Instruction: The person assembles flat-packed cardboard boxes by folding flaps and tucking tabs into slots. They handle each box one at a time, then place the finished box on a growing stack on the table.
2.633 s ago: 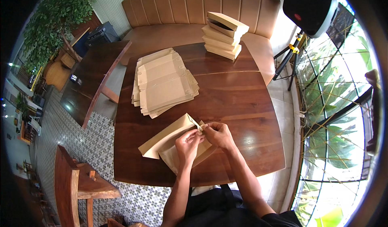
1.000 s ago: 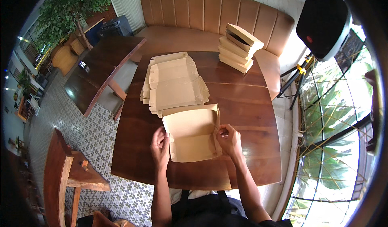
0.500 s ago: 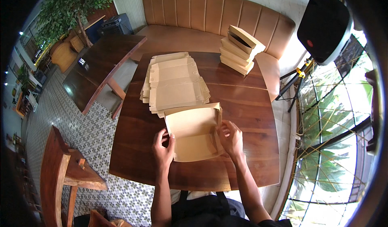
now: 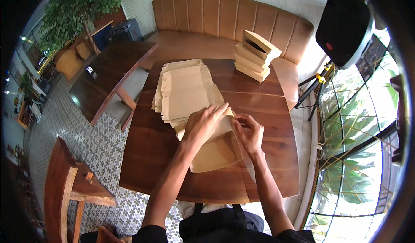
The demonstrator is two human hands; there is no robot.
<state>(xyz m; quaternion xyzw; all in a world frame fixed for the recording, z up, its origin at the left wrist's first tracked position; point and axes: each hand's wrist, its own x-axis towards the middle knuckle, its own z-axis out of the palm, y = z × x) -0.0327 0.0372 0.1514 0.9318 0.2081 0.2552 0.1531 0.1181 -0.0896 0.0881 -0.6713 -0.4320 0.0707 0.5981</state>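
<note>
A brown cardboard box (image 4: 214, 156), partly folded up, stands in front of me on the dark wooden table (image 4: 276, 165). My left hand (image 4: 204, 123) reaches across it and grips the far wall, fingertips near the far right corner; it covers much of that wall. At the same corner my right hand (image 4: 250, 132) has its fingers bent and pinched on the edge of the box. Just beyond lies a pile of flat, unfolded cardboard blanks (image 4: 188, 89), overlapped at its near edge by the box and my left hand.
Several folded boxes (image 4: 255, 57) are stacked at the table's far right, the top one tilted with a gap showing. Behind the table curves a brown padded bench (image 4: 207, 16). A black speaker on a stand (image 4: 343, 27) is at the right; another wooden table (image 4: 112, 70) is at the left.
My left hand has left the box's left side and moved right and away from me to the far right corner. My right hand has shifted slightly up toward that corner.
</note>
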